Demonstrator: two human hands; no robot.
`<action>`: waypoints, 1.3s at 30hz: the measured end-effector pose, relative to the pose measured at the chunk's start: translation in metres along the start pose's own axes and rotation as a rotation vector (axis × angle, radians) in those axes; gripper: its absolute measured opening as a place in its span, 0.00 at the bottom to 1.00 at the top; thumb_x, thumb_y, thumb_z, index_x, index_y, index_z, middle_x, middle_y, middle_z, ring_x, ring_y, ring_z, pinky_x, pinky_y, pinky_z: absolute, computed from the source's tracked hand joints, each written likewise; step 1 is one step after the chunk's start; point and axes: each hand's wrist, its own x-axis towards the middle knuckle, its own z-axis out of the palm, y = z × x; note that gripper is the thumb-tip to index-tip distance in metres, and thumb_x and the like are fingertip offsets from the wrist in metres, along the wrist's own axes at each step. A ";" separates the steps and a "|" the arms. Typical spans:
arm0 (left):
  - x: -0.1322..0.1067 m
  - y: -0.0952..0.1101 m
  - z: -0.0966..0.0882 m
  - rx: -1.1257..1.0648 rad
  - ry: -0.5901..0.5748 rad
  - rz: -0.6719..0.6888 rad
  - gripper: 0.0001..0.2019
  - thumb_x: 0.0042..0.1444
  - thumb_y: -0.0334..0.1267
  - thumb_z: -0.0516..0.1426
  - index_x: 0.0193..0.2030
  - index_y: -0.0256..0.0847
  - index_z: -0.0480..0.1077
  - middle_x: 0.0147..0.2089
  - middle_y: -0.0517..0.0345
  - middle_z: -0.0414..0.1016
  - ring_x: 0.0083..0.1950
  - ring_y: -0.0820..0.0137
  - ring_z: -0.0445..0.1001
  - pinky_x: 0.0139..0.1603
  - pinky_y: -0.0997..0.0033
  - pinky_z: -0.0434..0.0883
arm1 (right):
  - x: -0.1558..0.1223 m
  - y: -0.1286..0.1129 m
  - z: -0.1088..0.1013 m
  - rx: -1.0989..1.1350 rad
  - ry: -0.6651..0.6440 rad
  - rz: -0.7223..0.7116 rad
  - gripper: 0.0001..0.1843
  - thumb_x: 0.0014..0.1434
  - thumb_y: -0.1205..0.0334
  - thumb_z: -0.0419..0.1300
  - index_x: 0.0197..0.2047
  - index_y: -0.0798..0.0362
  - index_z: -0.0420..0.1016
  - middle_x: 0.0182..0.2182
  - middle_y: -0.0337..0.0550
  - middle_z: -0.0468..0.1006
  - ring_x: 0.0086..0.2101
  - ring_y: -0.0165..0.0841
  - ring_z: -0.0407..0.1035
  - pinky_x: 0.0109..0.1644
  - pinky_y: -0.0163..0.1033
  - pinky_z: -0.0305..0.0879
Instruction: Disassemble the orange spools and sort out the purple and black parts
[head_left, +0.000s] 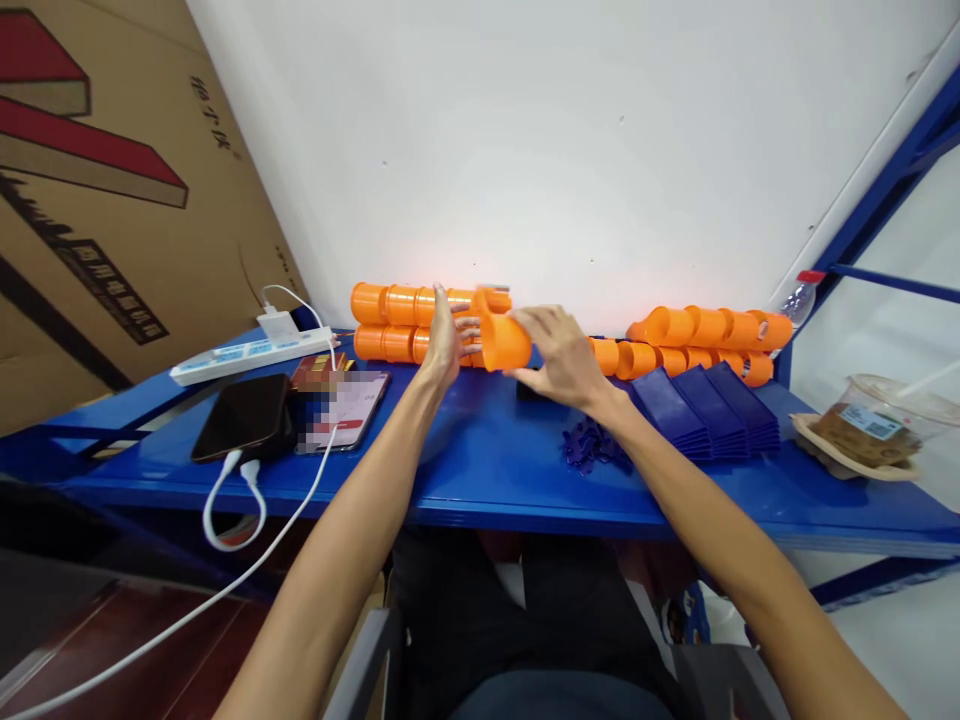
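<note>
An orange plastic cup [505, 342] hangs above the blue table, slightly blurred by motion, with my right hand [561, 357] closed around its right side. My left hand [447, 342] is upright with its fingers stretched out, their tips close to the cup's left side; whether they touch it I cannot tell. Behind my left hand, similar orange cups [369, 302] lie on their sides in two stacked rows against the wall. To the right of my right hand lie more orange cups [670, 327], also in two rows. A small black object [529, 386] is partly hidden below the cup.
Stacks of flat blue pieces [679, 410] and a pile of small blue parts [595, 447] lie on the blue table [510, 480]. Phones [244, 417], a white power strip [251, 357] and a trailing white cable are left. A drink cup [870, 425] and bottle [799, 300] are right.
</note>
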 end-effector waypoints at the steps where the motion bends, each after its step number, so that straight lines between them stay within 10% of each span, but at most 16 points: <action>1: 0.000 0.002 0.000 0.021 0.029 0.008 0.32 0.62 0.72 0.52 0.45 0.40 0.70 0.30 0.51 0.76 0.31 0.62 0.81 0.29 0.68 0.76 | 0.003 0.008 -0.003 -0.006 0.035 0.052 0.37 0.64 0.52 0.63 0.73 0.52 0.64 0.66 0.56 0.67 0.63 0.54 0.57 0.67 0.57 0.56; 5: -0.001 0.009 -0.001 0.045 0.131 0.101 0.29 0.64 0.69 0.52 0.42 0.41 0.68 0.26 0.58 0.71 0.24 0.68 0.75 0.26 0.72 0.72 | 0.027 0.056 0.001 -0.010 0.070 0.224 0.39 0.59 0.49 0.68 0.70 0.54 0.69 0.60 0.56 0.73 0.58 0.52 0.64 0.62 0.53 0.61; 10: -0.002 0.011 -0.001 0.039 0.184 0.134 0.26 0.68 0.64 0.50 0.39 0.40 0.68 0.22 0.63 0.68 0.21 0.73 0.71 0.23 0.76 0.70 | 0.062 0.096 0.028 0.052 -0.188 0.309 0.37 0.49 0.52 0.76 0.59 0.57 0.78 0.52 0.54 0.80 0.49 0.45 0.72 0.48 0.42 0.66; 17: -0.007 0.015 0.000 0.030 0.175 0.120 0.23 0.73 0.57 0.47 0.38 0.40 0.67 0.21 0.64 0.67 0.19 0.74 0.70 0.21 0.78 0.67 | 0.079 0.083 0.046 0.039 -0.415 0.379 0.34 0.47 0.55 0.76 0.56 0.57 0.77 0.52 0.54 0.82 0.44 0.44 0.77 0.36 0.38 0.64; 39: 0.001 0.007 -0.002 0.048 0.143 0.170 0.23 0.69 0.61 0.51 0.38 0.41 0.67 0.20 0.65 0.66 0.18 0.74 0.69 0.22 0.77 0.68 | 0.091 0.068 0.063 0.058 -0.603 0.344 0.48 0.49 0.53 0.78 0.67 0.62 0.65 0.60 0.66 0.78 0.53 0.50 0.77 0.48 0.43 0.74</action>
